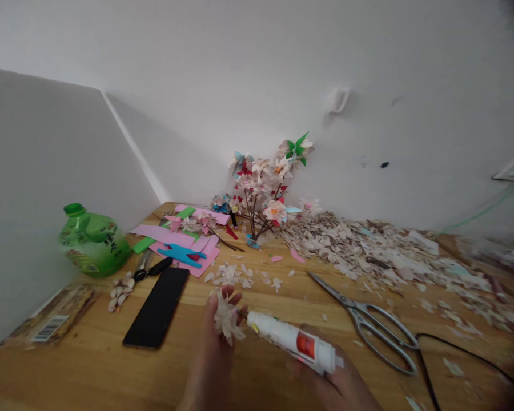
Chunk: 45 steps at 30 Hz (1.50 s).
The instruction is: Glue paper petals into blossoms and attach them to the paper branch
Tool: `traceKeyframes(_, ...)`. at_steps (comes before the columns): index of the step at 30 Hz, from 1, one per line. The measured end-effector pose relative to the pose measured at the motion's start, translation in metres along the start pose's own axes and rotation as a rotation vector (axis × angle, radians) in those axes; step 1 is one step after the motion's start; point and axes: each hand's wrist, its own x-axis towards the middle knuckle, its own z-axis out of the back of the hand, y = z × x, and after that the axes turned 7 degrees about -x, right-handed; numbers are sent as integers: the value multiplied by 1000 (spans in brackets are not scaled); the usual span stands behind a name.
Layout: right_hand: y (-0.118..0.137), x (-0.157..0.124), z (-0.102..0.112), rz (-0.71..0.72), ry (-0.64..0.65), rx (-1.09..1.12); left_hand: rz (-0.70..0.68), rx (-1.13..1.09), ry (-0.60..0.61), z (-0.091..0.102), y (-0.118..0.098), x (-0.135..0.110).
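My left hand [214, 348] is closed round a small pale paper flower [227, 319], held up over the wooden table [89, 365]. In my right hand [338, 385] I grip a white glue tube [291, 341] with a red label. The tube's tip touches the flower. Beyond both hands, loose pale petals [233, 275] lie on the wood. Further back a bunch of finished paper flowers on twigs [263, 194] stands against the wall.
Metal scissors [368, 322] lie to the right, beside a black cable [458, 351]. A black phone [157, 306] lies left of my hands. A green bottle [92, 241], pink, blue and green paper sheets [184, 245] and a wide heap of paper scraps [381, 251] fill the back.
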Motion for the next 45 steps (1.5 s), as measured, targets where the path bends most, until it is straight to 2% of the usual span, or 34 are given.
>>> traceKeyframes(3,0,1,0,-9,-12,-12,4,39,-43,-2,1,4)
traceKeyframes(8,4,3,1,-15,-7,-5,-1,55,-12,-3,1,6)
traceKeyframes(14,-1,2,3,18,-4,-77,-32,53,-41,-2,2,7)
traceKeyframes(18,-2,1,2,6,-16,-82,0,94,-25,-2,2,6)
traceKeyframes(23,5,2,3,0,-9,-7,-20,40,-33,-5,1,3)
traceKeyframes(28,3,1,5,33,-39,-58,-25,29,-56,-8,1,5)
traceKeyframes(34,2,4,4,57,19,-76,-23,28,-77,-7,2,7)
traceKeyframes(45,3,5,8,61,9,-136,-54,63,-71,-3,3,8)
